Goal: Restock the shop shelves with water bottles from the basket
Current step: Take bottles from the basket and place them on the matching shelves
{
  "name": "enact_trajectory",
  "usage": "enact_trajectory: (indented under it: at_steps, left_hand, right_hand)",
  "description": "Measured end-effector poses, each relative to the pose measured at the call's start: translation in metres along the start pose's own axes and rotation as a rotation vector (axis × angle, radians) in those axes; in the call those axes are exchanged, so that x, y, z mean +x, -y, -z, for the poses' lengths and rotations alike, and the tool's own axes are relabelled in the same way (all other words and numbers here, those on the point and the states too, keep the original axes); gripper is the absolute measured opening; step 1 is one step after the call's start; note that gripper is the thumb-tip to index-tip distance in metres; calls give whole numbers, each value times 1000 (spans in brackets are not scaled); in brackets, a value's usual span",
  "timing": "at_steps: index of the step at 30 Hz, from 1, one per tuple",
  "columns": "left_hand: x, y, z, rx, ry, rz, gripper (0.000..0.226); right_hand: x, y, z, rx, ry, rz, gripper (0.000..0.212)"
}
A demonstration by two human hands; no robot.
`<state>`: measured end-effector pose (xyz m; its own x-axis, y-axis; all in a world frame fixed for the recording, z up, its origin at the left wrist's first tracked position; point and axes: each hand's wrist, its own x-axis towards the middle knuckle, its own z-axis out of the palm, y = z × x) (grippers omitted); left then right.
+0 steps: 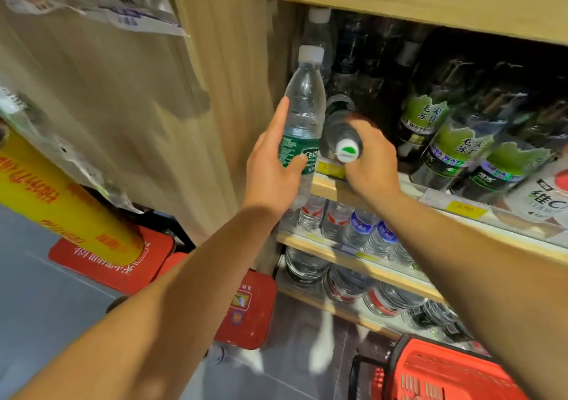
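My left hand [272, 165] grips a clear water bottle [302, 104] with a green label and white cap, held upright in front of the shelf's left end. My right hand [370, 159] holds a second bottle [341, 136] lying on its side on the wooden shelf [327, 185], its white-and-green cap facing me and its base pointing into the shelf. Another white-capped bottle [319, 30] stands behind, deeper in. The red basket [442, 372] sits on the floor at the lower right, partly hidden by my right arm.
Dark soda-water bottles [455, 150] with green labels fill the same shelf to the right. Lower shelves hold several small water bottles [347, 224] and larger ones [344, 279]. A wooden side panel [215, 92] stands left. Red stools [110, 261] and a yellow roll [58, 202] are at left.
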<state>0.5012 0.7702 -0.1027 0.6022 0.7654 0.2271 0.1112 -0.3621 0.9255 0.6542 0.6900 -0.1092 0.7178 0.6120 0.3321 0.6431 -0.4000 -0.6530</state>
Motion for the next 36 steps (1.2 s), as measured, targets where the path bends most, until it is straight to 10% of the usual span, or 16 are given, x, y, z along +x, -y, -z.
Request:
enact_trajectory:
  at_steps: [19,36]
  left_hand:
    - [19,-7,4,-46,-52,-3,89]
    - [31,4,-4,-52,-48,17,88]
  right_hand:
    - [63,35,22,226,-432,22,37]
    - [85,4,6,136,-163,-155,88]
